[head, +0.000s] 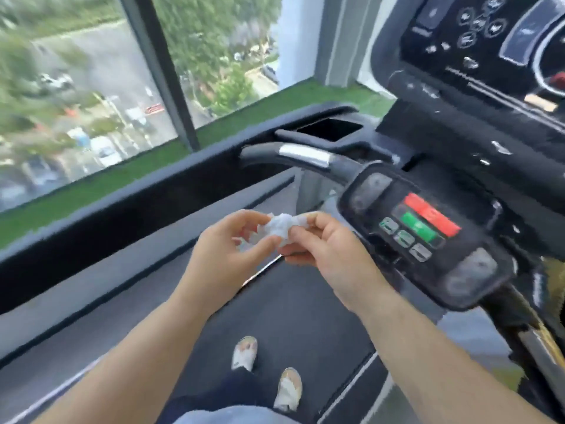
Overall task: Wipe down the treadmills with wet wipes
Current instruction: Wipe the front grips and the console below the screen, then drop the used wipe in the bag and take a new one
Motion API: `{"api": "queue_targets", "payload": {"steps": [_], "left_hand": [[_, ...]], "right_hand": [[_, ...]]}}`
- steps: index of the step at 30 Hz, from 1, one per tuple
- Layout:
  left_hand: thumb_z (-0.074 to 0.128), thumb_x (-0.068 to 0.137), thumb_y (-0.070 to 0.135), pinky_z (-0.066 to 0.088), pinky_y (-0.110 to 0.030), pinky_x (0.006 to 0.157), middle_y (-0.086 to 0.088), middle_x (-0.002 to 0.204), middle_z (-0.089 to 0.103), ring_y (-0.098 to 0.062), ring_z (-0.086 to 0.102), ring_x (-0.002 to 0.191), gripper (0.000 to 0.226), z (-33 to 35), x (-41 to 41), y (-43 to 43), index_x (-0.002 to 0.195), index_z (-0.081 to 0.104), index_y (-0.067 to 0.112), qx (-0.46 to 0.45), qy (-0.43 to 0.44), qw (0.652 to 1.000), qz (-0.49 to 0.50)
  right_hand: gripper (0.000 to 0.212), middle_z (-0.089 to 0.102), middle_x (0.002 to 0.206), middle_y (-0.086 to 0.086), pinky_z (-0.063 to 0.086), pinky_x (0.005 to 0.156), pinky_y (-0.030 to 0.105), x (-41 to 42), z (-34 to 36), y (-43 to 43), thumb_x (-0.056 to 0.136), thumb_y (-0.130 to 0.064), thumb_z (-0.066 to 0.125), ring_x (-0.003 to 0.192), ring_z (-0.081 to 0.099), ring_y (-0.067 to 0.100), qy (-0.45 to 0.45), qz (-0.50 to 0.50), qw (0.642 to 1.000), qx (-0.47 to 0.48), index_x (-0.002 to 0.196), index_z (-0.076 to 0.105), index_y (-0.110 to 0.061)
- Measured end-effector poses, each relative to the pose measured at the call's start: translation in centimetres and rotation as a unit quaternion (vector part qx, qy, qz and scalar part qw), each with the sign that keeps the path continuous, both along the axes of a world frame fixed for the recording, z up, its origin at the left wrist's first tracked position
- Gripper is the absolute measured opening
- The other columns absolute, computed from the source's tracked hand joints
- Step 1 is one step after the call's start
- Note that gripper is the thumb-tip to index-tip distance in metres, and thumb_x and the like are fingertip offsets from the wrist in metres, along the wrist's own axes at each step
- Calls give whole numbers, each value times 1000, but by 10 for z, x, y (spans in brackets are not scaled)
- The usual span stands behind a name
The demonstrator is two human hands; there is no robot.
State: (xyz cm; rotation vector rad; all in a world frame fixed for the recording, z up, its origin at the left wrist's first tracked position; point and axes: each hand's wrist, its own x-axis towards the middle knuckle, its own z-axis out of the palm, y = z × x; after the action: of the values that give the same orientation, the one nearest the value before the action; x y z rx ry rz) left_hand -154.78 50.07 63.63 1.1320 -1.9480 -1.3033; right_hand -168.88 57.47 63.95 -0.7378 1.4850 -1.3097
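Both hands pinch crumpled wipe; console blurred.

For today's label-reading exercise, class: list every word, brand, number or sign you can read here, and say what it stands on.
No text reads clearly.
Handlebar control pad: marks on its red button and green button, too blurred to read.
Upper console: round button icons, too blurred to read.
Wet wipe: no print visible.
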Motion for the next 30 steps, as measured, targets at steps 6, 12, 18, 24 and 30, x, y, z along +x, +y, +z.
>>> {"api": "queue_targets", "payload": {"steps": [6, 12, 18, 24, 30], "left_hand": [[76, 76, 29, 43, -9, 66, 19, 86, 67, 0, 57, 72, 18, -28, 149, 24, 90, 65, 30, 65, -17, 967, 246], [72, 82, 20, 43, -6, 65, 11, 93, 69, 7, 61, 77, 22, -49, 286, 79, 99, 64, 30, 157, 47, 880, 446], [73, 81, 21, 42, -19, 69, 13, 72, 66, 8, 52, 57, 10, -69, 420, 154, 89, 69, 19, 197, 75, 792, 573], [69, 84, 18, 43, -21, 68, 19, 64, 65, 4, 53, 58, 8, -92, 526, 221, 89, 68, 25, 200, 120, 672, 703], [63, 89, 12, 46, -25, 69, 9, 75, 66, -10, 56, 70, 15, -123, 610, 251, 87, 67, 26, 210, 168, 563, 782]], "right_hand": [[15, 67, 76, -9, 55, 82, 34, 130, -32, -50, 99, -18, 50, 66, 64, 4, 42, 257, 964, 57, 88, 60, -18], [12, 68, 84, -2, 53, 85, 38, 282, -57, -65, 96, -21, 53, 74, 63, 14, 111, 442, 887, 74, 88, 62, -21], [14, 68, 79, -3, 53, 75, 31, 452, -77, -38, 95, -18, 54, 69, 61, 11, 106, 589, 797, 80, 83, 62, -20], [12, 69, 75, -7, 55, 79, 33, 596, -101, 2, 94, -23, 55, 70, 63, 9, 129, 706, 692, 77, 84, 63, -23], [9, 65, 82, 2, 52, 70, 27, 714, -125, 18, 95, -20, 57, 71, 61, 14, 170, 779, 598, 79, 87, 60, -16]]}}
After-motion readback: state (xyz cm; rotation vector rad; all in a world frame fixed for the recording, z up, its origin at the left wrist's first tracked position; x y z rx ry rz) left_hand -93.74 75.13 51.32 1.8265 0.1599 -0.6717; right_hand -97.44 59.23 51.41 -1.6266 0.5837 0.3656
